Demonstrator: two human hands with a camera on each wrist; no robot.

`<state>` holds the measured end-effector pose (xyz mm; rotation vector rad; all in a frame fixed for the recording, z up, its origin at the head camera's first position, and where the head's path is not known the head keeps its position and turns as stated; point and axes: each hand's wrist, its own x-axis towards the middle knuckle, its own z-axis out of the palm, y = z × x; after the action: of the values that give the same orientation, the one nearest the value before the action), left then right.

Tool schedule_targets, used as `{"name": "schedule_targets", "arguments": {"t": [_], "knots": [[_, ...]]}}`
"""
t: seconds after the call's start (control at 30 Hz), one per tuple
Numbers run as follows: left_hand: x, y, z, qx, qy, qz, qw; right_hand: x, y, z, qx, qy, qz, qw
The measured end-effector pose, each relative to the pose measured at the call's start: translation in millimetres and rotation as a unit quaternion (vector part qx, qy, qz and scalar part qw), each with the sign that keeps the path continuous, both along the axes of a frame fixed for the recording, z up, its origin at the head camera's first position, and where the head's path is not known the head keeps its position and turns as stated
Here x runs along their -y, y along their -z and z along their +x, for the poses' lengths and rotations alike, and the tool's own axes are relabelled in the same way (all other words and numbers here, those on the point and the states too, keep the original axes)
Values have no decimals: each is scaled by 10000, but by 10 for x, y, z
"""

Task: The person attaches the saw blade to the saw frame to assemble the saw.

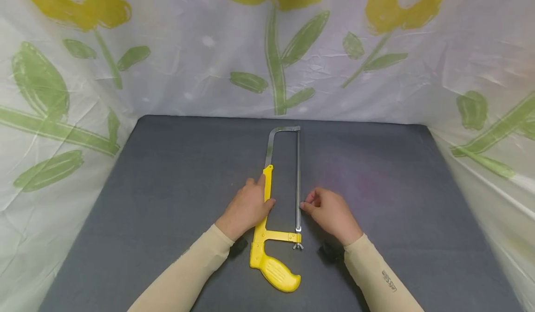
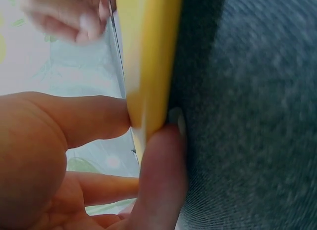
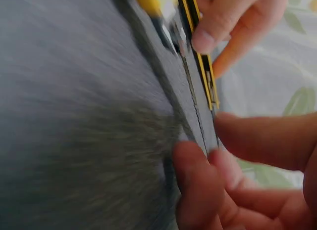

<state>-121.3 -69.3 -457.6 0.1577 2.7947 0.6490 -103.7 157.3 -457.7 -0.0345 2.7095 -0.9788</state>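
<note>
A hacksaw [image 1: 268, 192] with a yellow frame and handle [image 1: 279, 273] is at the middle of the dark table, its grip toward me. My left hand [image 1: 247, 206] holds the yellow frame [image 2: 148, 57] between thumb and fingers, a fingertip between frame and cloth in the left wrist view. To the right, my right hand [image 1: 332, 212] has its bent thumb and forefinger at the lower part of the thin blade [image 1: 298, 182]. In the right wrist view a gap shows between thumb and fingertips. A wing nut [image 1: 298, 246] sits at the blade's near end.
Dark cloth covers the table [image 1: 175, 163]. A pale curtain [image 1: 179, 70] with yellow flowers and green leaves hangs behind and along both sides. Small dark objects [image 1: 331, 251] show under the wrists.
</note>
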Motion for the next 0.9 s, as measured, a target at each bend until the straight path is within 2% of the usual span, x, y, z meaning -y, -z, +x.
{"name": "schedule_targets", "arguments": {"t": [0.2, 0.37, 0.57, 0.8, 0.9], "knots": [[16, -16, 7, -204, 68, -12, 9998, -66, -18, 411, 343, -629, -93, 9974], [3, -2, 7, -206, 113, -70, 9997, -82, 10, 575, 579, -806, -333, 9945], [2, 4, 3, -124, 124, -105, 9998, -87, 29, 585, 498, -950, -378, 9935], [14, 3, -2, -106, 123, -101, 9998, -55, -11, 560, 1017, -751, -445, 9910], [16, 8, -5, -121, 168, -77, 9998, -48, -17, 546, 1075, -719, -425, 9907]]}}
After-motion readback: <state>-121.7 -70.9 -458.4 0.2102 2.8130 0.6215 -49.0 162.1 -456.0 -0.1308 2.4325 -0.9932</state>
